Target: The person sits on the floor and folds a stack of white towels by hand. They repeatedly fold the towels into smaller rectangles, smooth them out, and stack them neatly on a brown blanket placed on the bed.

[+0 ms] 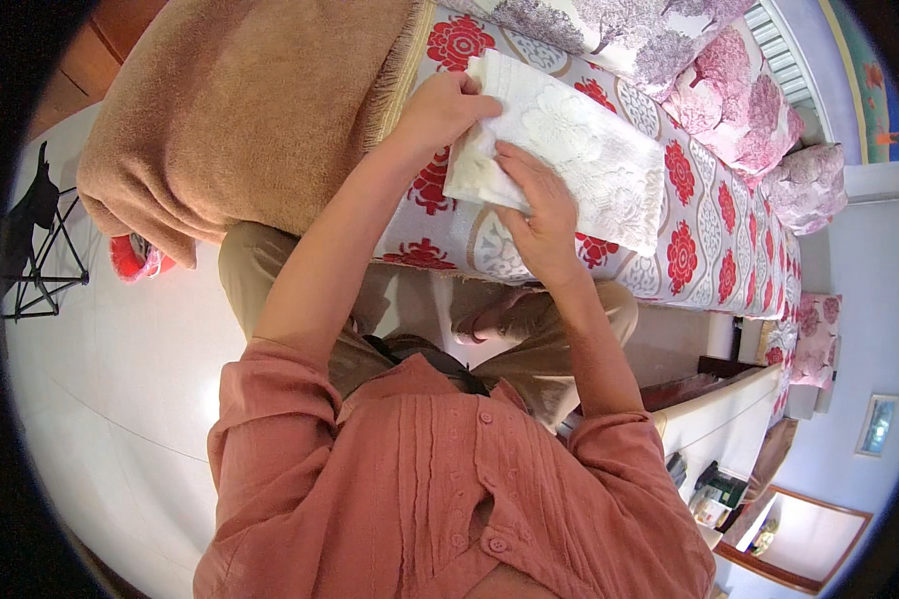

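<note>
We see a folded white lace cloth [579, 150] lying on a bed covered with a white sheet with red flower medallions [699, 250], close to the bed's near edge. The cloth is an elongated rectangle, and its long axis runs on a slant from the upper left of the view down to the lower right, with one short end pointing toward the tan fringed blanket [240, 110] and the other toward the middle of the bed.

Our left hand [440, 110] is closed on the cloth's upper left end, fingers curled over its edge and pinching the fabric. Our right hand [544, 215] lies flat with fingers loosely spread, pressing on the near long edge of the cloth, where a folded corner sits beneath the fingertips. The two hands are near each other, at the same end of the cloth.

Pink floral pillows [739, 100] rest along the far side of the bed.
</note>
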